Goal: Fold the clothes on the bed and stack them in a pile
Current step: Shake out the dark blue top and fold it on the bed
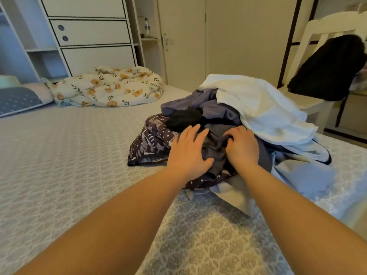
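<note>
A loose heap of clothes lies on the right side of the bed [59, 155]. On top is a white garment [262, 108], with a blue-grey one [214, 108] and a small black piece [184, 119] beside it. A purple patterned cloth [151, 143] sticks out at the left, and a pale blue garment [303, 175] spreads at the right. A dark grey garment [215, 149] sits at the front. My left hand [188, 153] rests flat on it, fingers spread. My right hand [243, 146] pinches a fold of the dark grey garment.
A floral quilt [111, 86] is bunched at the far side of the bed, next to a blue pillow [19, 100]. A white chair [317, 62] with a black bag [329, 68] stands at the right edge. Drawers and wardrobe doors line the back wall.
</note>
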A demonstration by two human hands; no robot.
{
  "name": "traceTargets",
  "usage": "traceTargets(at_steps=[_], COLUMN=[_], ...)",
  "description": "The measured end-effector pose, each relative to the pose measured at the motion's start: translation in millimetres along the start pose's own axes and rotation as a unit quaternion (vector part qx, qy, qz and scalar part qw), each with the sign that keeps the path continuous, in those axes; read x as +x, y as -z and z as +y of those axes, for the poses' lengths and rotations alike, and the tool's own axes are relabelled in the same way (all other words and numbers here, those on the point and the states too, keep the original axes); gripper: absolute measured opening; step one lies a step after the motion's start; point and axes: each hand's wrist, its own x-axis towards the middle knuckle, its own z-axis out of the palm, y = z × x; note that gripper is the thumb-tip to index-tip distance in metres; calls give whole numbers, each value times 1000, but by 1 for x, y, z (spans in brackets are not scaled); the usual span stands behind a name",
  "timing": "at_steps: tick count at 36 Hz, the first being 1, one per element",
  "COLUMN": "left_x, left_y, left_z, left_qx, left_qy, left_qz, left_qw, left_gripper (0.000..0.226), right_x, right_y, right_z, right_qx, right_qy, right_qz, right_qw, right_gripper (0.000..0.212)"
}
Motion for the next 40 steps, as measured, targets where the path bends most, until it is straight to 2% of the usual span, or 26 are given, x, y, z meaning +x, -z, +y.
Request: traceTargets(at_steps=[3, 5, 7, 9, 11, 13, 18, 22, 24, 26, 27, 29, 32, 34, 36, 38, 40], left_x=[2, 0, -3, -7, -12, -17, -34, -56, -69, -84, -92, -108, -131, -152, -176, -201, -223], left_y=[-1, -1, 0, 4, 8, 16, 42, 64, 79, 95, 103, 121, 153, 172, 183, 192, 202], left_z=[-2, -1, -1, 0, 4, 11, 30, 39, 35, 29, 26, 19, 6, -6, -21, -38, -56], left_qx=[-35, -41, -31, -35, -61, -114, -234, -317, -333, -323, -315, -309, -341, -426, -547, -631, -662], left_qy=[-4, -19, -45, -71, -95, -101, -21, 32, 51, 51, 52, 59, 89, 143, 224, 284, 330], left_qz=[15, 12, -6, -22, -35, -66, -114, -162, -149, -150, -157, -160, -147, -111, -66, -24, 35], left_qw=[999, 999, 998, 997, 993, 986, 965, 934, 930, 933, 935, 935, 924, 886, 804, 722, 672], left_gripper=[94, 95, 81, 53, 30, 20, 14, 22, 30, 32, 32, 33, 31, 33, 28, 25, 23], right_x=[-7, -18, -29, -40, -51, -60, -75, -87, -97, -106, -110, -116, -116, -112, -111, -115, -122], right_y=[-5, -6, -2, 9, 23, 38, 72, 86, 91, 89, 87, 82, 85, 91, 98, 100, 99], right_z=[-5, -6, -5, -2, 0, 1, -13, -22, -28, -32, -33, -36, -41, -42, -52, -77, -112], right_qx=[198, 228, 258, 293, 312, 328, 349, 357, 331, 248, 168, 40, 2, -53, -98, -62, -14], right_qy=[-81, -85, -76, -65, -44, -40, -28, -1, 20, 62, 100, 148, 121, 111, 99, 85, 88], right_qz=[-2, -25, -50, -68, -98, -126, -177, -141, -167, -211, -221, -200, -138, -134, -184, -252, -267], right_qw=[977, 970, 962, 951, 944, 935, 920, 924, 928, 943, 955, 968, 983, 983, 973, 962, 959], right_gripper=[27, 28, 28, 29, 34, 34, 27, 21, 7, 24, 33, 41, 31, 28, 27, 20, 13])
